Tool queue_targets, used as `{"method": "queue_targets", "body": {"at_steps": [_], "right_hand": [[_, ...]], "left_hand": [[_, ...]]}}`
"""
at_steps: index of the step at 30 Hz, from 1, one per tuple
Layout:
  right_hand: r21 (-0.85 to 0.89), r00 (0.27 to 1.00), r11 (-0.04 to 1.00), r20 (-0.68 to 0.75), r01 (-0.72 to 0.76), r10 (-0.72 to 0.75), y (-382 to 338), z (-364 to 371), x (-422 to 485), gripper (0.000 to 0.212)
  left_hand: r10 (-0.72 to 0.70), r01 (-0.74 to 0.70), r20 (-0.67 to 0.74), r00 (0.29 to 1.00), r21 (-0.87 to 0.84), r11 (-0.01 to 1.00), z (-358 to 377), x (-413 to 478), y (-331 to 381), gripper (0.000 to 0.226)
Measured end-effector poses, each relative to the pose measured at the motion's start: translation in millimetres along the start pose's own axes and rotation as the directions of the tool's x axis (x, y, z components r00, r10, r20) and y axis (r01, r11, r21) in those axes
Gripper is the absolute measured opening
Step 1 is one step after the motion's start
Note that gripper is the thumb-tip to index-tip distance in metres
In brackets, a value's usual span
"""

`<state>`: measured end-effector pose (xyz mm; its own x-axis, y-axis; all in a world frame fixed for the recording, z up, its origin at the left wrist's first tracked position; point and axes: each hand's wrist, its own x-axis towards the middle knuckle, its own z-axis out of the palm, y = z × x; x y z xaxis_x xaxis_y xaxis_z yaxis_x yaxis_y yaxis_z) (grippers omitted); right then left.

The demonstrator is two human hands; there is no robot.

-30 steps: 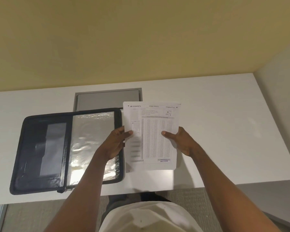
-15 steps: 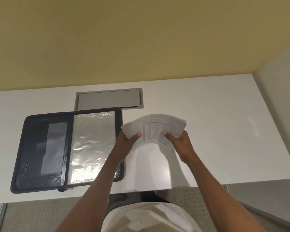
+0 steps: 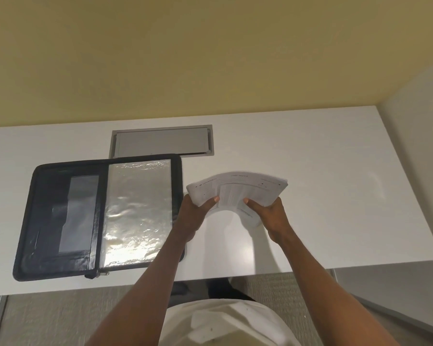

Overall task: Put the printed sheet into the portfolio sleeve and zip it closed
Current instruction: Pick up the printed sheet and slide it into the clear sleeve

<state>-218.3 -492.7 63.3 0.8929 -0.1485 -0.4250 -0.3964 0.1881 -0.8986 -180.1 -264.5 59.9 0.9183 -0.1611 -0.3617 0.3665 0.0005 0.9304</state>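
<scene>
Currently I have only the head view, looking down on a white worktop (image 3: 335, 196). Both hands are on the printed sheet (image 3: 238, 188): the left hand (image 3: 194, 216) pinches its left side with the thumb on top, and the right hand (image 3: 270, 216) pinches its right side the same way. The sheet is bowed upward into an arch between them, printed face up, with its shadow on the worktop beneath it. It sits just to the right of the portfolio (image 3: 68, 221), outside it, not touching it as far as I can tell.

The portfolio lies open and flat on the left part of the worktop. Its left half is dark with a grey pocket; its right half carries the shiny clear sleeve (image 3: 138, 211), wrinkled and catching the light. A zipper pull (image 3: 103, 273) shows at the near edge, by the spine. My left forearm crosses over the portfolio's near right corner and hides it.

Behind the portfolio, a grey hatch (image 3: 161, 143) is set into the worktop, its near edge touched or overlapped by the portfolio's far rim. A yellow wall (image 3: 210, 58) rises behind, and a pale side panel (image 3: 420, 121) closes the right. Grey carpet (image 3: 60, 318) and a white shirt (image 3: 223, 325) fill the bottom of the view.
</scene>
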Motion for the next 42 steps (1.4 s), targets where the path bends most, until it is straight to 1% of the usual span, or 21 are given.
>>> {"method": "queue_targets", "body": {"at_steps": [3, 6, 12, 14, 17, 18, 20, 23, 25, 27, 29, 32, 35, 38, 42], "right_hand": [[0.005, 1.000, 1.000, 0.001, -0.004, 0.004, 4, -1, -2, 0.028], [0.008, 1.000, 1.000, -0.011, -0.010, 0.010, 4, -1, -2, 0.028], [-0.015, 0.999, 1.000, -0.015, -0.028, 0.028, 9, -2, -5, 0.027], [-0.041, 0.999, 0.999, -0.016, -0.029, 0.029, 8, -2, -5, 0.024], [-0.119, 0.999, 0.992, 0.021, -0.031, 0.034, -1, -4, -3, 0.019], [-0.138, 0.998, 0.990, 0.047, -0.022, 0.029, -5, -6, -1, 0.020], [-0.149, 0.993, 0.989, 0.118, -0.001, 0.019, -13, -7, 2, 0.025], [-0.169, 0.975, 0.986, 0.222, 0.009, 0.029, -18, -2, 7, 0.034], [-0.176, 0.966, 0.984, 0.253, -0.009, 0.054, -19, 6, 11, 0.033], [-0.174, 0.967, 0.984, 0.244, -0.034, 0.077, -18, 17, 14, 0.031], [-0.168, 0.973, 0.984, 0.212, -0.057, 0.092, -17, 29, 16, 0.029], [-0.149, 0.975, 0.985, 0.192, -0.082, 0.111, -15, 47, 19, 0.025], [-0.142, 0.974, 0.985, 0.192, -0.095, 0.122, -13, 69, 24, 0.030], [-0.080, 0.970, 0.990, 0.207, -0.113, 0.127, -12, 93, 31, 0.034], [-0.020, 0.973, 0.991, 0.190, -0.131, 0.132, -11, 119, 42, 0.035]], "left_hand": [[0.001, -0.001, 0.002, 1.000, 0.007, 1.000, 1, -4, -5, 0.037], [0.009, -0.009, -0.002, 1.000, 0.007, 1.000, 2, -6, -7, 0.036], [-0.007, 0.006, 0.027, 1.000, 0.013, 1.000, 5, -5, -15, 0.042], [-0.032, 0.031, 0.025, 0.999, 0.022, 0.999, 7, -1, -19, 0.044], [-0.128, 0.127, 0.011, 0.992, 0.039, 0.991, -1, 5, -17, 0.062], [-0.142, 0.140, 0.036, 0.989, 0.058, 0.988, -7, 7, -16, 0.065], [-0.155, 0.149, 0.111, 0.982, 0.058, 0.987, -19, 8, -13, 0.060], [-0.189, 0.200, 0.241, 0.952, -0.021, 0.980, -38, 5, -7, 0.048], [-0.230, 0.267, 0.325, 0.917, -0.073, 0.961, -52, 3, -6, 0.043], [-0.265, 0.328, 0.350, 0.899, -0.133, 0.935, -68, 4, -9, 0.039], [-0.295, 0.358, 0.307, 0.905, -0.178, 0.917, -85, 7, -10, 0.040], [-0.316, 0.362, 0.233, 0.919, -0.188, 0.913, -108, 10, -6, 0.037], [-0.319, 0.356, 0.198, 0.927, -0.188, 0.915, -133, 15, 0, 0.033], [-0.322, 0.344, 0.136, 0.937, -0.189, 0.920, -162, 24, 5, 0.027], [-0.311, 0.312, 0.035, 0.950, -0.180, 0.933, -202, 41, 10, 0.029]]}}
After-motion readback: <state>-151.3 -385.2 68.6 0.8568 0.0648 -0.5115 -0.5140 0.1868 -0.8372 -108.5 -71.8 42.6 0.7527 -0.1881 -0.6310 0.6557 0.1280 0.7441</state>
